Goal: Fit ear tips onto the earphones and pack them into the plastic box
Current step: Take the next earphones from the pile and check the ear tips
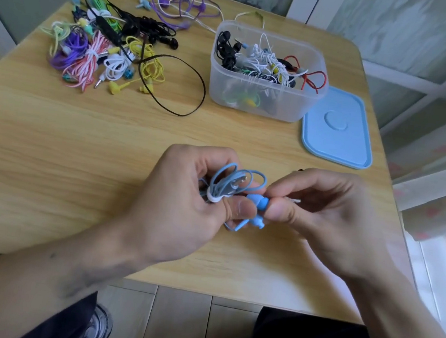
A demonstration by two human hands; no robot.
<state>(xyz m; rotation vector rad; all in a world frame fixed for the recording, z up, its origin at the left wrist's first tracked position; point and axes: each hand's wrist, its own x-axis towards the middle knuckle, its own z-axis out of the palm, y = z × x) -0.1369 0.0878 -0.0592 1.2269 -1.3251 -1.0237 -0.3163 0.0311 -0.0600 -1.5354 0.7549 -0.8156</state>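
Observation:
My left hand (184,200) grips a coiled pair of blue earphones (231,184) bound with a white tie, held just above the table's near middle. My right hand (323,214) pinches the tip end of one blue earbud (258,202) between thumb and forefinger; whatever sits between those fingertips is hidden. A second blue earbud (257,223) hangs just below. The clear plastic box (267,73) stands open at the back right, holding several tangled earphones in white, black, red and green.
The box's blue lid (339,127) lies flat to the right of the box. A heap of coloured earphones (104,50) covers the back left of the wooden table (78,151), with a black cable loop (176,84) beside it. Purple and white earphones (186,4) lie at the far edge.

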